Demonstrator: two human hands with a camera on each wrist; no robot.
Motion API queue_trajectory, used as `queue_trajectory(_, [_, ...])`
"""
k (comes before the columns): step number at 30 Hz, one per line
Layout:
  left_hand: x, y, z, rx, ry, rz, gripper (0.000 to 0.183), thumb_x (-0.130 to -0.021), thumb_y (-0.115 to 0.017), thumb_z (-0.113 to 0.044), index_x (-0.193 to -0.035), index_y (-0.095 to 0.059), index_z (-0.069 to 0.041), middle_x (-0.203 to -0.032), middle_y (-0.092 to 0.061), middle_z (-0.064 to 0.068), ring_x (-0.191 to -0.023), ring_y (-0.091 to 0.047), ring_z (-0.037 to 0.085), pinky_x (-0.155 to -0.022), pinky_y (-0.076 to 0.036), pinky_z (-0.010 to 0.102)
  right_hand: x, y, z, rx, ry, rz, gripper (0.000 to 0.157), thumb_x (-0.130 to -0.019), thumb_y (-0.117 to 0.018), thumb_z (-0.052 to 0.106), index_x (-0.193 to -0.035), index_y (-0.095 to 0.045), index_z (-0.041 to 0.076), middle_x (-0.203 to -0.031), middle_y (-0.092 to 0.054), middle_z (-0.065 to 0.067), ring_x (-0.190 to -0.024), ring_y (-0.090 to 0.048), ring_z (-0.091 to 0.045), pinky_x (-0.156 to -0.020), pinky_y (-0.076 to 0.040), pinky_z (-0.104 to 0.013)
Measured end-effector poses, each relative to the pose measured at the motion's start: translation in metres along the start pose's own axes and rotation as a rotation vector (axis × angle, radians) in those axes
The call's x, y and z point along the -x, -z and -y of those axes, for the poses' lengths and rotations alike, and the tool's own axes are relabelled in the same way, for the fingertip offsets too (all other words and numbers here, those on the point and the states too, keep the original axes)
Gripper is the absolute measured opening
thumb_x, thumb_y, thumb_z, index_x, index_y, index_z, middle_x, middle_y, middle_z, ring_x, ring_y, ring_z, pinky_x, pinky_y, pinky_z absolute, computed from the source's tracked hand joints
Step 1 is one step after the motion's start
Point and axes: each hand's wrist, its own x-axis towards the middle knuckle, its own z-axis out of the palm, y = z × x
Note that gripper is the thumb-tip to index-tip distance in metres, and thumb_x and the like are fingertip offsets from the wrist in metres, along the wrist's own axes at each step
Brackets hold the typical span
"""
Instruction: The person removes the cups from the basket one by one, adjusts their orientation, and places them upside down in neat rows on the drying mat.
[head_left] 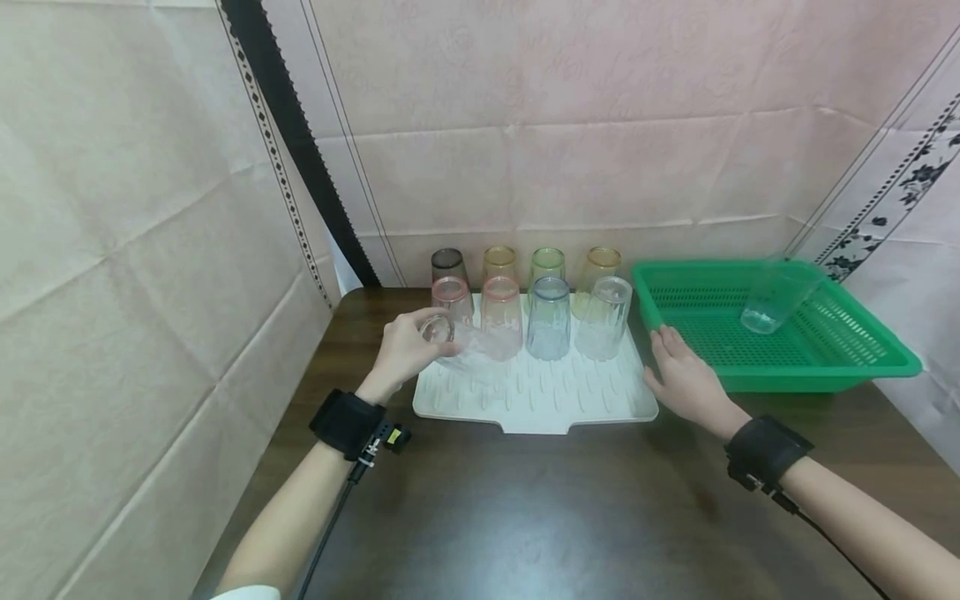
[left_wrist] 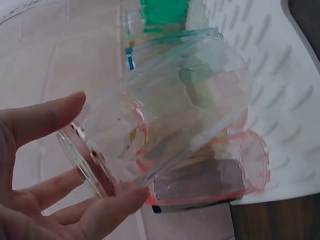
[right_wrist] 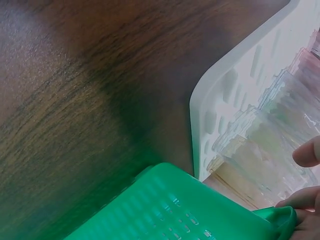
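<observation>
My left hand (head_left: 408, 350) grips a clear glass (left_wrist: 165, 115) near its base, with thumb and fingers round it. The glass is held tilted over the left part of a white ribbed drying tray (head_left: 487, 400), mouth pointing away from the palm. Close behind it on the tray stand two pink glasses (head_left: 501, 321). My right hand (head_left: 690, 379) lies at the left edge of a green plastic basket (head_left: 780, 379), fingers extended, fingertips on the rim and thumb apart. In the basket, a clear glass (head_left: 772, 304) leans toward the right side.
Two rows of glasses stand on the tray, among them a blue glass (head_left: 549, 325), a clear one (head_left: 603, 325), a dark one (head_left: 447, 262) and a green one (head_left: 547, 262). The brown wooden table (head_left: 525, 517) meets cloth-covered walls (head_left: 600, 167) at back and sides.
</observation>
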Motion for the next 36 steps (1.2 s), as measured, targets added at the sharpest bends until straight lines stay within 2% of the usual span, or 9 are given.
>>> queue_trajectory(3, [-0.005,0.003,0.002,-0.066,0.009,-0.01,0.062,-0.079,-0.078,-0.024,-0.136,-0.056,-0.012,-0.138,-0.057,0.015,-0.09,-0.059,0.025,-0.072,-0.048,0.036,0.001,0.0,0.001,-0.001,-0.004,0.003,0.06,-0.091,-0.059,0.014,-0.136,-0.038,-0.02,-0.142,-0.036,-0.041,-0.133,-0.035,-0.054,-0.104,-0.035,-0.062])
queue_trajectory(7, [-0.012,0.007,0.003,-0.146,-0.002,-0.014,0.065,-0.081,-0.076,-0.024,-0.14,-0.052,-0.01,-0.134,-0.059,0.018,-0.059,-0.039,0.02,-0.049,-0.029,0.025,0.004,-0.001,0.001,-0.002,-0.007,0.01,0.061,-0.091,-0.058,0.014,-0.137,-0.037,-0.02,-0.142,-0.035,-0.041,-0.133,-0.034,-0.054,-0.105,-0.035,-0.062])
queue_trajectory(11, [-0.018,0.008,0.002,-0.205,-0.024,0.017,0.065,-0.082,-0.074,-0.022,-0.141,-0.05,-0.006,-0.139,-0.054,0.018,-0.077,-0.055,0.025,-0.051,-0.033,0.025,0.007,-0.002,0.0,0.003,-0.001,0.005,0.061,-0.091,-0.059,0.014,-0.136,-0.038,-0.02,-0.142,-0.036,-0.041,-0.133,-0.035,-0.054,-0.103,-0.037,-0.063])
queue_trajectory(19, [-0.028,0.002,0.003,-0.271,-0.046,0.106,0.065,-0.081,-0.072,-0.016,-0.14,-0.049,0.0,-0.113,-0.068,0.02,-0.057,-0.041,0.017,-0.049,-0.034,0.023,0.007,-0.001,-0.001,0.017,0.006,0.005,0.061,-0.091,-0.06,0.015,-0.136,-0.038,-0.019,-0.142,-0.036,-0.041,-0.133,-0.035,-0.053,-0.103,-0.037,-0.062])
queue_trajectory(21, [-0.029,-0.001,0.005,-0.295,-0.052,0.117,0.065,-0.08,-0.072,-0.016,-0.14,-0.049,-0.001,-0.091,-0.067,0.014,-0.056,-0.041,0.015,-0.047,-0.033,0.022,0.007,-0.001,-0.001,0.013,0.002,0.003,0.062,-0.091,-0.06,0.015,-0.137,-0.038,-0.019,-0.143,-0.035,-0.04,-0.134,-0.035,-0.053,-0.104,-0.037,-0.062])
queue_trajectory(24, [-0.029,-0.004,0.006,-0.321,-0.046,0.134,0.066,-0.08,-0.071,-0.015,-0.14,-0.049,-0.002,-0.071,-0.05,0.005,-0.053,-0.036,0.014,-0.044,-0.03,0.021,0.007,-0.003,-0.001,0.01,0.0,-0.004,0.062,-0.09,-0.061,0.015,-0.137,-0.038,-0.019,-0.143,-0.035,-0.04,-0.134,-0.034,-0.053,-0.103,-0.037,-0.062])
queue_trajectory(27, [-0.029,-0.007,0.006,-0.359,-0.048,0.142,0.065,-0.079,-0.071,-0.015,-0.14,-0.05,-0.001,-0.076,-0.05,0.007,-0.062,-0.043,0.018,-0.045,-0.03,0.022,0.008,-0.004,-0.001,0.005,0.005,-0.014,0.063,-0.089,-0.062,0.015,-0.137,-0.038,-0.019,-0.143,-0.035,-0.04,-0.134,-0.035,-0.053,-0.103,-0.037,-0.062])
queue_trajectory(31, [-0.029,-0.008,0.005,-0.4,-0.052,0.139,0.063,-0.079,-0.07,-0.015,-0.138,-0.052,0.0,-0.103,-0.062,0.016,-0.082,-0.05,0.025,-0.049,-0.033,0.024,0.008,-0.004,-0.002,0.009,0.014,-0.02,0.063,-0.09,-0.061,0.016,-0.137,-0.039,-0.019,-0.143,-0.036,-0.04,-0.133,-0.035,-0.053,-0.103,-0.037,-0.062])
queue_trajectory(36, [-0.03,-0.01,0.001,-0.425,-0.041,0.15,0.049,-0.08,-0.067,-0.013,-0.126,-0.06,0.0,-0.087,-0.053,0.011,-0.072,-0.044,0.022,-0.047,-0.028,0.024,0.007,-0.004,-0.004,0.016,0.013,-0.015,0.063,-0.09,-0.06,0.018,-0.137,-0.038,-0.019,-0.143,-0.036,-0.04,-0.134,-0.035,-0.052,-0.104,-0.037,-0.062])
